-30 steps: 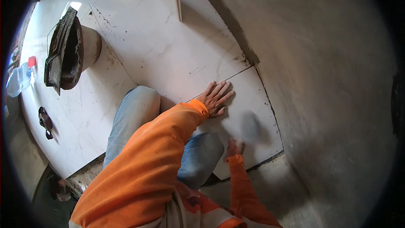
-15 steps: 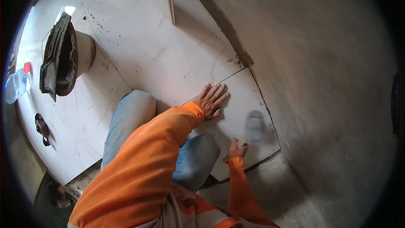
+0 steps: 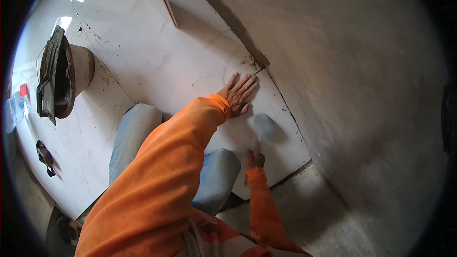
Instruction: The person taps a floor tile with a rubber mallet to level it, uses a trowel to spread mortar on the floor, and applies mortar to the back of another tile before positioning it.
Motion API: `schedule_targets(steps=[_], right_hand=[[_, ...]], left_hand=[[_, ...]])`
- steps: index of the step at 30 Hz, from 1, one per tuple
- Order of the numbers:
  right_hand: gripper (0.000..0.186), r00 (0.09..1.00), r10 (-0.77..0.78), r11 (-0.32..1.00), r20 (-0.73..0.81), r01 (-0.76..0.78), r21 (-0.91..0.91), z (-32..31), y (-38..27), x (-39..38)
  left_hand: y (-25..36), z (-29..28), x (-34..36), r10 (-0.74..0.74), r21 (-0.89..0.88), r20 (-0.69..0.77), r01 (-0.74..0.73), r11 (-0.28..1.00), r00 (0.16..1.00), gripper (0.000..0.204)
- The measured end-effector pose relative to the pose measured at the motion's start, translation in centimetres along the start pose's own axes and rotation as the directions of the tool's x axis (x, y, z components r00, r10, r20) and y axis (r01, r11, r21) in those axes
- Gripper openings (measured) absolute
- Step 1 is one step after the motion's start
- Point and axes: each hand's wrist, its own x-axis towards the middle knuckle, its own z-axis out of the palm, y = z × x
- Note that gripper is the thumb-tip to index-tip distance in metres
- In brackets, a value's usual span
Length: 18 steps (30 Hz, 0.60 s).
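Note:
My left hand [image 3: 236, 93] lies flat with its fingers spread on a white marbled floor tile [image 3: 288, 145], by the joint with the neighbouring tile. My right hand [image 3: 254, 159] is closed around the handle of a mallet. Its grey, rounded mallet head [image 3: 266, 127] is smeared by motion over the tile, a short way from my left hand. Whether the head touches the surface I cannot tell. The tile's right edge runs along the grey wall, with a dark narrow gap between.
A mortar-crusted bucket [image 3: 82, 69] stands on the tiles at the left. Beyond it are a clear plastic bottle [image 3: 16, 109] with a red cap and a small dark object [image 3: 45, 157]. A thin upright panel [image 3: 165, 0] stands at the far side. The grey wall [image 3: 342, 66] bounds the right.
The mallet and my right hand have moved left, closer to my left hand. My left hand has shifted slightly toward the far side. The whole view has also shifted a little.

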Motion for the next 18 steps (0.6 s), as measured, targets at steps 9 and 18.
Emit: schedule_targets(steps=[9,18], right_hand=[[0.045,0.844,0.228,0.732,0.485,-0.477,0.486,-3.7,-3.7,1.7],[0.03,0.692,0.647,0.572,0.32,-0.719,0.395,0.4,-0.5,-1.2]], left_hand=[[-0.1,0.4,-1.9,-0.023,-0.007,0.002,0.023,1.0,1.0,0.073],[-0.2,0.0,-0.8,0.0,0.02,-0.066,0.001,1.0,0.998,0.072]])
